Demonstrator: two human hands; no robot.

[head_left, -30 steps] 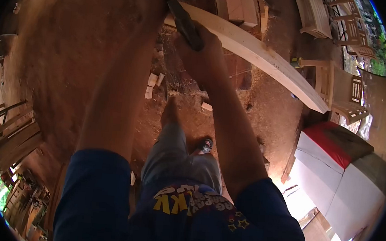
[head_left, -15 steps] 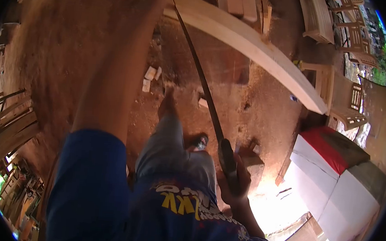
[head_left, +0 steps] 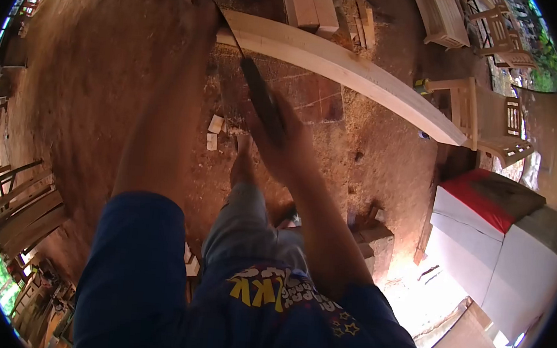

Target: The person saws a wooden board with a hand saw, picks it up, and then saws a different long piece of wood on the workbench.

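My right hand [head_left: 287, 142] is closed around the dark handle of a handsaw [head_left: 259, 91]. The narrow blade, seen nearly edge-on, slants up and left across the near end of a long pale wooden beam [head_left: 340, 61]. At that same end is my left hand [head_left: 201, 17], shaded, its fingers bent by the beam just left of the blade; its grip is partly hidden. From there the beam runs right and down toward a wooden chair.
Two thick timber blocks [head_left: 308, 6] lie beyond the beam. Small wood offcuts [head_left: 215, 124] are on the dirt floor near my foot. At right stand a wooden chair [head_left: 473, 114] and a white box-like object [head_left: 482, 249] with a red top cover. More wooden furniture [head_left: 24, 200] is at left.
My right hand has moved up and left with the handsaw, from beside my body to the beam's end. The left hand appears lower in view, and the blade now crosses close beside it.
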